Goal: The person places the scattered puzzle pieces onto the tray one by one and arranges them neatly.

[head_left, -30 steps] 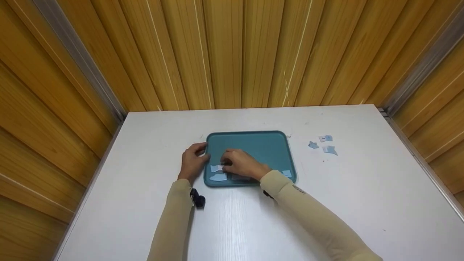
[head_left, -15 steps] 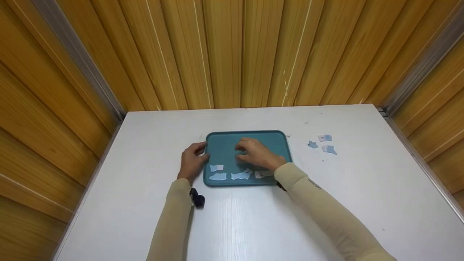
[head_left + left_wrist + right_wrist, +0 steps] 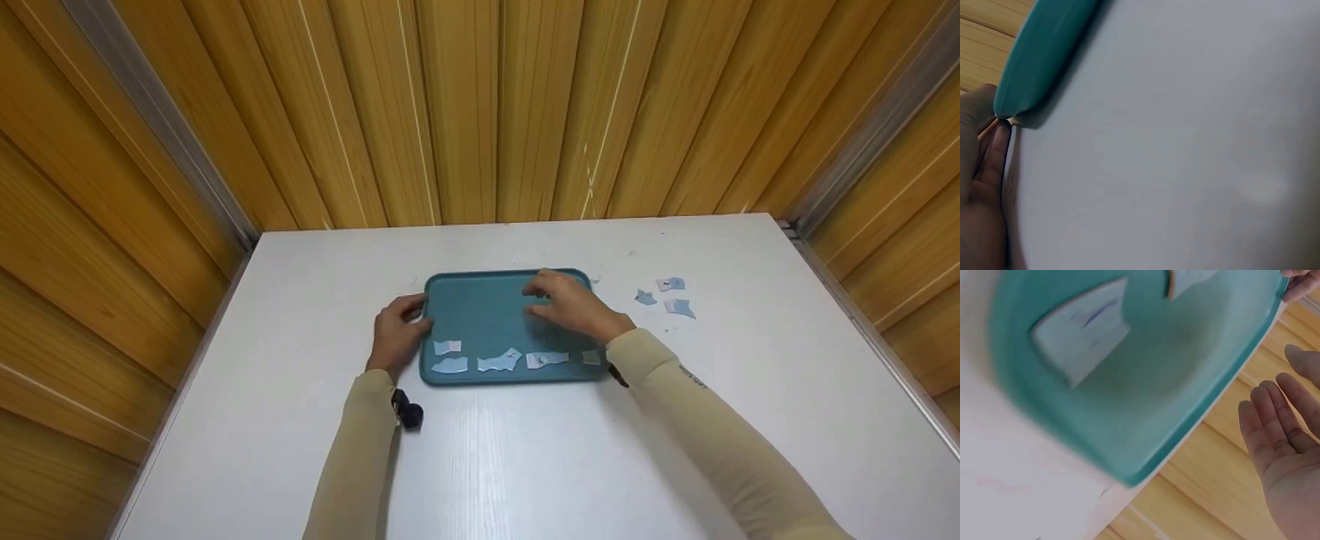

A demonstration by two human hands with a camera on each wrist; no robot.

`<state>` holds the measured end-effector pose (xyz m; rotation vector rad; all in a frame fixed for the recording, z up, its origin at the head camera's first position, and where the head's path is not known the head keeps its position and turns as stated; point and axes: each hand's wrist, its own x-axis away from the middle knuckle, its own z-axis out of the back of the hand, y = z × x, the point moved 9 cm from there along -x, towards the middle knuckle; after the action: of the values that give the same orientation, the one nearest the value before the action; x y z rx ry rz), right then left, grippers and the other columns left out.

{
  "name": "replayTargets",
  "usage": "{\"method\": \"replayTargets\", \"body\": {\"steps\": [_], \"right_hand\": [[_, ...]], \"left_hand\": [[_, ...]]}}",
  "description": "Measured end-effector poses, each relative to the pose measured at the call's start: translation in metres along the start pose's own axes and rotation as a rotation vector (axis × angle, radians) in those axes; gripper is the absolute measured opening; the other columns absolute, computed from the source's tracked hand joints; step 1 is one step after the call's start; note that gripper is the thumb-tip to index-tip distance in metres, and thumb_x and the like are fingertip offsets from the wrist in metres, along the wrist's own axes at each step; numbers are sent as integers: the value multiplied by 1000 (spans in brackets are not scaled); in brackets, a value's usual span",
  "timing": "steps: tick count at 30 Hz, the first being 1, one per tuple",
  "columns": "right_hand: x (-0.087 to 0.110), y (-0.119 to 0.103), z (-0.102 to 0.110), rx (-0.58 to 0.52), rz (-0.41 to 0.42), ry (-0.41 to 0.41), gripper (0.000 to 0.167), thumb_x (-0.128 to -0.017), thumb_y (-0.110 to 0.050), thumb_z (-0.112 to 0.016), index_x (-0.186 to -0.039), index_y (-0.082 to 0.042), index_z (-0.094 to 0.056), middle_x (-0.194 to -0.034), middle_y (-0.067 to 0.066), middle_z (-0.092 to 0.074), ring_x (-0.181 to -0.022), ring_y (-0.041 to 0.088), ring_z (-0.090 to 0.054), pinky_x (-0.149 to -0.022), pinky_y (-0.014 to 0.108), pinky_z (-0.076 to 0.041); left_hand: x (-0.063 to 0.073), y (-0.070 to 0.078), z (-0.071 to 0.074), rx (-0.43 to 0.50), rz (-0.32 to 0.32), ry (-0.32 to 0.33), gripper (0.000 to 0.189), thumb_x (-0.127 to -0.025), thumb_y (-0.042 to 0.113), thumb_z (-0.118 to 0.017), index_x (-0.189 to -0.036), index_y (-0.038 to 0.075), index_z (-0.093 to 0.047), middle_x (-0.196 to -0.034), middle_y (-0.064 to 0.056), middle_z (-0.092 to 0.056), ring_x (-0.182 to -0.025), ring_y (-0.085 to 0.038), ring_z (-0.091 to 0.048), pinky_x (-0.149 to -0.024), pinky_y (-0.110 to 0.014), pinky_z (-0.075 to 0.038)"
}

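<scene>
A teal tray (image 3: 480, 307) lies on the white table. My left hand (image 3: 400, 330) rests at its left edge, thumb and fingertips touching the rim; in the left wrist view the visible finger (image 3: 997, 154) runs straight to the tray corner. Over the right half of the tray hovers my right hand (image 3: 571, 304), and its palm and extended fingers show with nothing in them in the right wrist view. Along the tray's near side lie several pale blue-and-white puzzle pieces (image 3: 499, 361), one of them (image 3: 448, 347) set above the left end of the row.
Three more puzzle pieces (image 3: 680, 307) lie on the table (image 3: 480, 465), right of the tray. Wood-patterned panels (image 3: 461, 112) stand behind the table and on both sides.
My right hand has drawn back from the left piece and moved right and away across the tray, uncovering the near row. My left hand stays at the rim.
</scene>
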<state>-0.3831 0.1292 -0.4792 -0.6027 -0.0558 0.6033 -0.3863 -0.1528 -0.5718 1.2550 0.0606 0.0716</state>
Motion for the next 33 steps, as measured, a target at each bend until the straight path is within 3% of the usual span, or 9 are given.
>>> {"method": "replayTargets", "body": {"steps": [17,33], "right_hand": [[35,56,38,-1,-160,49,31,-96,-6,-77,-125,6,-72,-118,22,-66,-113,39,-65,-99,52,-57],[75,104,69,39,-218,118,28,-96,-4,-77,-122,6,-73,-119,24,-66,-114,42,-63,-101,57,-55]], "left_hand": [[0,-2,-1,-1,-1,7,47,-93,1,-76,-139,9,-69,-137,-4,-67,-127,-20,-62,-112,-34,-49],[1,0,-1,-26,-9,6,46,-93,3,-75,-139,9,-69,-137,-5,-67,-127,-20,-62,-112,-36,-50]]}}
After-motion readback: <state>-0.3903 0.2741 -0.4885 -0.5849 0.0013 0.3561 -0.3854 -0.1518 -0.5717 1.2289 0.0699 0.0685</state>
